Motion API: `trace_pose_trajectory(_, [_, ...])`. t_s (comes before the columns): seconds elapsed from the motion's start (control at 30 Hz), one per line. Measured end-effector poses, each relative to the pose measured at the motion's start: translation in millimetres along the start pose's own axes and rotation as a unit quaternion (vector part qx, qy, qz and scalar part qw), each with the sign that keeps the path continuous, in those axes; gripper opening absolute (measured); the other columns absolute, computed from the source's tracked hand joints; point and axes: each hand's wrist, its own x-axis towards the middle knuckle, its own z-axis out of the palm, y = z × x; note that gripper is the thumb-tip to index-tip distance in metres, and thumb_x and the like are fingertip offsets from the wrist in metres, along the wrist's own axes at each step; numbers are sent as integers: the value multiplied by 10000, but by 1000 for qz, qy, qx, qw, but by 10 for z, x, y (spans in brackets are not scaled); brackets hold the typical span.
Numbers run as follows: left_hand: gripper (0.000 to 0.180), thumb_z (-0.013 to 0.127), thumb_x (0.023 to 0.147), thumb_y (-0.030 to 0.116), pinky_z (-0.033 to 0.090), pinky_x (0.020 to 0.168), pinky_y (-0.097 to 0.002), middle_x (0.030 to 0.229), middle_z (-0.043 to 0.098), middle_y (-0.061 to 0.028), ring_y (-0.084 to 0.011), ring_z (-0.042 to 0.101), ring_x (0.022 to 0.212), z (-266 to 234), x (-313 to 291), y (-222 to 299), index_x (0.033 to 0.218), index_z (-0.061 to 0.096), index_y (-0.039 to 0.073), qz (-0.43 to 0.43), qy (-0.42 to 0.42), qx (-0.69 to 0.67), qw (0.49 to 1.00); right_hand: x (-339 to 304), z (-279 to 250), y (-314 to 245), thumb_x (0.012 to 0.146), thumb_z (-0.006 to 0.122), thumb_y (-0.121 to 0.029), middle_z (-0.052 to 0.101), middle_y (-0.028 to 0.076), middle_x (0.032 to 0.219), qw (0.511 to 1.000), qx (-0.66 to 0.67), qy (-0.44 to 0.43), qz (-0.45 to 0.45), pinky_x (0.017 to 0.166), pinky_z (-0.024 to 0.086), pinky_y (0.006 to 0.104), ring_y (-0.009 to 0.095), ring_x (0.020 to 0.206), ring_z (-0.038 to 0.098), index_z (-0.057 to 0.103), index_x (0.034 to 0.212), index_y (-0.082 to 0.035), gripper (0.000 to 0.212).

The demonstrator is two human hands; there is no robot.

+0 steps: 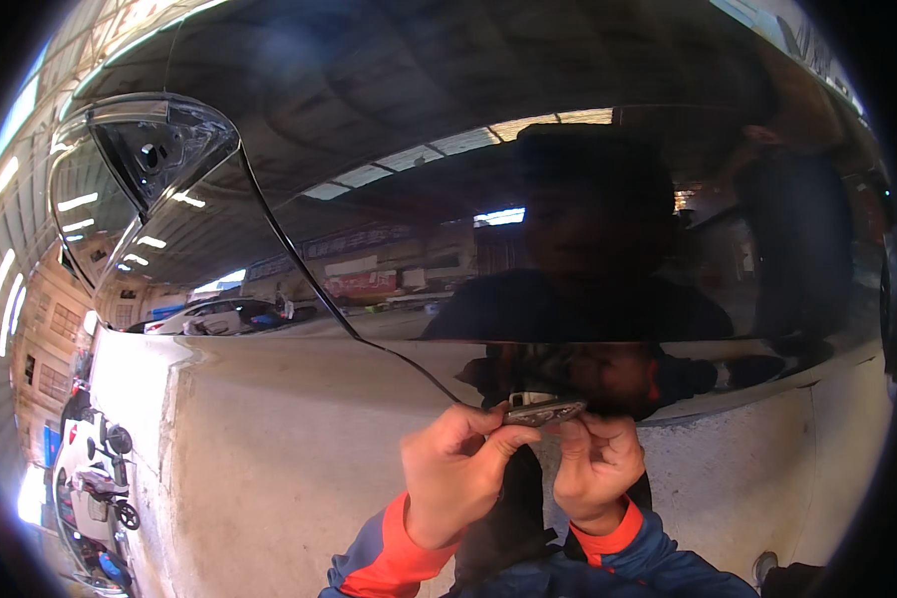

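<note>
In front of my body, low beside a glossy black car (389, 179), both hands hold one small, dark, elongated part (546, 412). Its exact kind cannot be made out. My left hand (450, 473) pinches the part's left end between thumb and fingers. At the other end, my right hand (596, 468) grips with thumb and fingertips. The part appears right in front of the car's lower edge; whether it touches the panel I cannot tell. A thin dark panel gap (304, 267) runs down the bodywork toward my left hand.
A roughly triangular opening (154, 149) with bare inner structure shows in the car at upper left. Concrete floor (269, 439) lies below. Farther left stand a wheeled scooter-like thing (115, 468) and a white car (80, 493). Another person's shoe (764, 568) is at lower right.
</note>
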Motion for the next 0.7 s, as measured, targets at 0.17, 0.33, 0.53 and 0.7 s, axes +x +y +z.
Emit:
trace_pose_trajectory(0.17, [215,889,878,-29,487,542,-231,755,756,-86,-41,628,623,-25,3,-34,882,674,-36,9,-10,33,999,-3,-7,31,1014,716,40,775,215,1059,1000,15,3,-4,886,648,385,247,968,782,595,1084,71,143])
trace_pose_trajectory(0.33, [187,913,881,34,556,669,-244,824,782,-105,-43,656,749,-69,55,-92,912,738,-23,16,-34,3,999,-38,-42,97,1022,719,22,773,215,1058,1000,-21,17,-7,884,631,360,228,974,773,585,1074,66,151])
trace_pose_trajectory(0.53, [163,906,873,30,562,666,-254,844,796,-126,-64,691,741,-36,14,0,920,756,-16,25,-11,51,998,113,-131,-157,967,800,-3,774,172,1016,971,-215,-24,-103,736,600,282,159,810,771,627,1079,4,207])
trace_pose_trajectory(0.7, [156,892,883,38,575,674,-272,861,806,-150,-100,731,747,-74,13,20,977,786,-27,20,-26,19,999,472,-284,-552,772,918,28,654,135,1136,854,-387,-161,-308,648,540,319,241,773,647,715,1253,-79,533])
